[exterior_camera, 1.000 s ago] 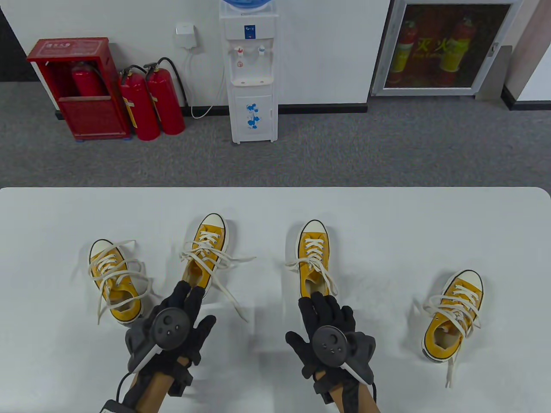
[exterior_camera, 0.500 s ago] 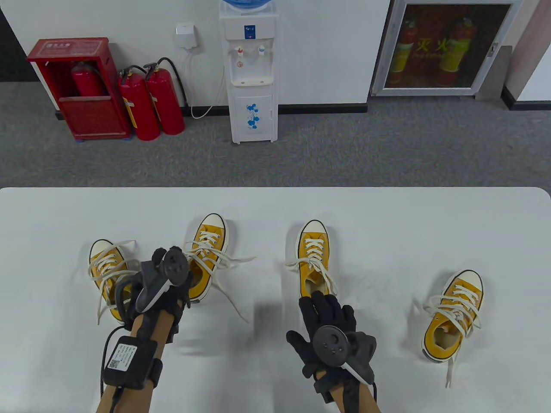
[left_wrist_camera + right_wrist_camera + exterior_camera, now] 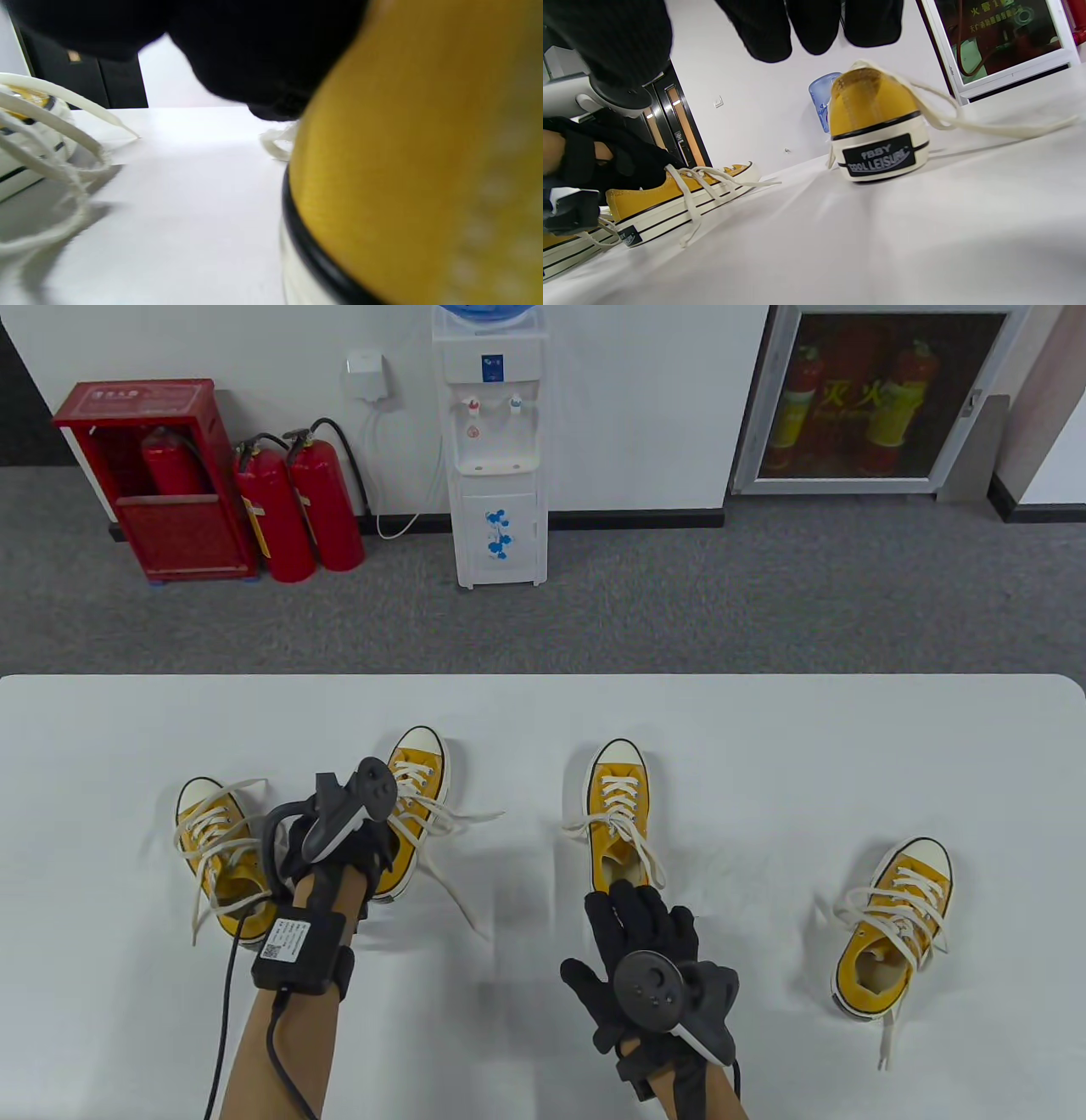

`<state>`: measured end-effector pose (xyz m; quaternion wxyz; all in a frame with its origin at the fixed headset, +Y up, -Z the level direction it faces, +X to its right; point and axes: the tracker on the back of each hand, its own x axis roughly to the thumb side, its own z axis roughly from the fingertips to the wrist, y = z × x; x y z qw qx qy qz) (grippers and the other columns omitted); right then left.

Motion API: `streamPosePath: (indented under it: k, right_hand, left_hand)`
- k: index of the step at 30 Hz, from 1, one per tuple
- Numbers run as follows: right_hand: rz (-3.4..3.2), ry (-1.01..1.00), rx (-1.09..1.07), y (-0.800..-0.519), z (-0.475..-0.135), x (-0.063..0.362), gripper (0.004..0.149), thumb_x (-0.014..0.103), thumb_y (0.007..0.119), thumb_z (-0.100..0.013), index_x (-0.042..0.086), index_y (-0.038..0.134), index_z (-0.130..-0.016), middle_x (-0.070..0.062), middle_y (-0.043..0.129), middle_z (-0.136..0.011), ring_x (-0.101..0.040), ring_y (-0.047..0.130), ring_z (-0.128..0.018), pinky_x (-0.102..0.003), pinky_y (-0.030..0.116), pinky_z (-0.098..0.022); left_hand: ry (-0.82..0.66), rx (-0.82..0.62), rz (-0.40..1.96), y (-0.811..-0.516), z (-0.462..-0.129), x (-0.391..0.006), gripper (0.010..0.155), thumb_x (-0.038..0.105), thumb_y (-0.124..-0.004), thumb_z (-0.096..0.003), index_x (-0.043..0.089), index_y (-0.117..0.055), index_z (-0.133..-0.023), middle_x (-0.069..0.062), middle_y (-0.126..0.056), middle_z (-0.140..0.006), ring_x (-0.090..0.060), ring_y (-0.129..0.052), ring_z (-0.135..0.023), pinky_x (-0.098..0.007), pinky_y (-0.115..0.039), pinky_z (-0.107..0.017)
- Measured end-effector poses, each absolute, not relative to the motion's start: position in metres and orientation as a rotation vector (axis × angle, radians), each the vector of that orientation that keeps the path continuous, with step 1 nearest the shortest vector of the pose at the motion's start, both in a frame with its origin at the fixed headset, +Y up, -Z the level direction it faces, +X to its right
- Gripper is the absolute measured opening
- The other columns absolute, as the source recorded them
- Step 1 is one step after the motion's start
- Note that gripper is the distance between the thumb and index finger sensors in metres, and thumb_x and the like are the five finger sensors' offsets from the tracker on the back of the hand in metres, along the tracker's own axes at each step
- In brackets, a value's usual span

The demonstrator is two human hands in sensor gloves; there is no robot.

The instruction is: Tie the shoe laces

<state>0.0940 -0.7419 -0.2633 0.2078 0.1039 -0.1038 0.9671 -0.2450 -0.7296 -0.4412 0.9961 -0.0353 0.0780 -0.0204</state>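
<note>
The second shoe (image 3: 413, 806) from the left is lying mid-table, yellow canvas, white laces (image 3: 441, 848) trailing loose. Reaching blind, the left hand (image 3: 339, 840) risks snagging or shoving it; its fingers are hidden, so I cannot tell their state. The right hand (image 3: 645, 942) is hovering, fingers straight, behind the third shoe (image 3: 618, 806).

A white table (image 3: 543, 712) with rounded far corners fills the near half of the table view. Beyond it lies grey carpet (image 3: 679, 594), then a white wall (image 3: 645, 390) with a black skirting strip. Against the wall stand a red extinguisher box (image 3: 157, 479), two red fire extinguishers (image 3: 297, 509), a white water dispenser (image 3: 496, 449) and a glazed cabinet (image 3: 882, 394). A white socket box (image 3: 366, 375) hangs above a trailing cable.
</note>
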Motion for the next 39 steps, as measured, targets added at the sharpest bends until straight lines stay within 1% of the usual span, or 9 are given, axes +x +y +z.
streamPosePath:
  k: [3, 6, 9, 13, 21, 26, 30, 34, 39]
  right_hand:
    - [2.688, -0.305, 0.296, -0.741, -0.262, 0.093, 0.081, 0.063, 0.076, -0.041, 0.021, 0.056, -0.107, -0.006, 0.041, -0.115, -0.044, 0.048, -0.108, -0.072, 0.033, -0.071]
    - [2.682, -0.321, 0.301, -0.741, -0.262, 0.092, 0.080, 0.062, 0.076, -0.041, 0.021, 0.057, -0.107, -0.006, 0.042, -0.115, -0.043, 0.049, -0.107, -0.072, 0.033, -0.071]
    - [2.674, -0.340, 0.294, -0.740, -0.262, 0.093, 0.080, 0.062, 0.076, -0.041, 0.021, 0.057, -0.106, -0.006, 0.042, -0.115, -0.043, 0.049, -0.107, -0.072, 0.033, -0.071]
    - [2.667, -0.350, 0.288, -0.740, -0.261, 0.094, 0.079, 0.062, 0.077, -0.041, 0.021, 0.058, -0.106, -0.006, 0.043, -0.115, -0.043, 0.049, -0.107, -0.072, 0.034, -0.072]
    - [2.648, -0.385, 0.275, -0.739, -0.260, 0.097, 0.079, 0.061, 0.077, -0.041, 0.021, 0.058, -0.106, -0.006, 0.042, -0.115, -0.043, 0.049, -0.107, -0.072, 0.033, -0.072]
    - [2.646, -0.393, 0.267, -0.739, -0.260, 0.098, 0.079, 0.061, 0.077, -0.041, 0.021, 0.058, -0.106, -0.006, 0.043, -0.114, -0.043, 0.049, -0.107, -0.072, 0.033, -0.072]
    - [2.648, -0.387, 0.264, -0.739, -0.260, 0.098, 0.078, 0.061, 0.077, -0.041, 0.021, 0.058, -0.106, -0.006, 0.043, -0.114, -0.043, 0.050, -0.107, -0.072, 0.034, -0.071]
    - [2.648, -0.385, 0.267, -0.739, -0.260, 0.098, 0.078, 0.061, 0.077, -0.041, 0.021, 0.058, -0.106, -0.006, 0.043, -0.114, -0.043, 0.050, -0.107, -0.072, 0.034, -0.071]
    - [2.651, -0.375, 0.272, -0.739, -0.260, 0.098, 0.078, 0.061, 0.077, -0.042, 0.021, 0.059, -0.106, -0.006, 0.043, -0.114, -0.043, 0.050, -0.107, -0.072, 0.034, -0.071]
  left_hand:
    - [0.135, -0.056, -0.035, -0.729, -0.442, -0.245, 0.046, 0.048, -0.084, -0.0448, 0.032, -0.085, -0.087, 0.006, -0.105, -0.058, -0.007, -0.103, -0.010, -0.034, -0.093, -0.014]
    - [0.114, -0.043, 0.064, -0.726, -0.435, -0.244, 0.045, 0.047, -0.085, -0.0444, 0.028, -0.086, -0.085, 0.006, -0.106, -0.055, -0.003, -0.105, -0.006, -0.032, -0.094, -0.010]
    - [0.069, -0.024, 0.059, -0.721, -0.424, -0.238, 0.045, 0.048, -0.086, -0.0441, 0.027, -0.087, -0.084, 0.005, -0.106, -0.053, 0.000, -0.106, -0.003, -0.031, -0.096, -0.008]
    - [0.032, 0.006, 0.141, -0.710, -0.402, -0.227, 0.046, 0.048, -0.086, -0.0442, 0.025, -0.088, -0.084, 0.005, -0.106, -0.051, 0.002, -0.106, -0.002, -0.030, -0.097, -0.005]
    - [-0.026, 0.069, 0.366, -0.690, -0.340, -0.199, 0.046, 0.048, -0.087, -0.0446, 0.021, -0.089, -0.082, 0.003, -0.106, -0.047, 0.005, -0.105, 0.003, -0.028, -0.097, -0.002]
    - [-0.040, 0.086, 0.422, -0.696, -0.302, -0.185, 0.046, 0.047, -0.087, -0.0448, 0.020, -0.089, -0.082, 0.003, -0.106, -0.047, 0.005, -0.105, 0.003, -0.028, -0.097, -0.001]
    - [-0.048, 0.098, 0.388, -0.717, -0.281, -0.178, 0.046, 0.047, -0.086, -0.0450, 0.020, -0.089, -0.082, 0.003, -0.107, -0.047, 0.005, -0.105, 0.003, -0.027, -0.097, -0.002]
    - [-0.047, 0.097, 0.362, -0.737, -0.275, -0.177, 0.046, 0.047, -0.087, -0.0447, 0.021, -0.089, -0.082, 0.003, -0.107, -0.047, 0.005, -0.105, 0.003, -0.027, -0.097, -0.002]
    - [-0.055, 0.112, 0.292, -0.747, -0.274, -0.177, 0.046, 0.048, -0.086, -0.0449, 0.022, -0.088, -0.082, 0.005, -0.106, -0.049, 0.004, -0.105, 0.001, -0.028, -0.097, -0.004]
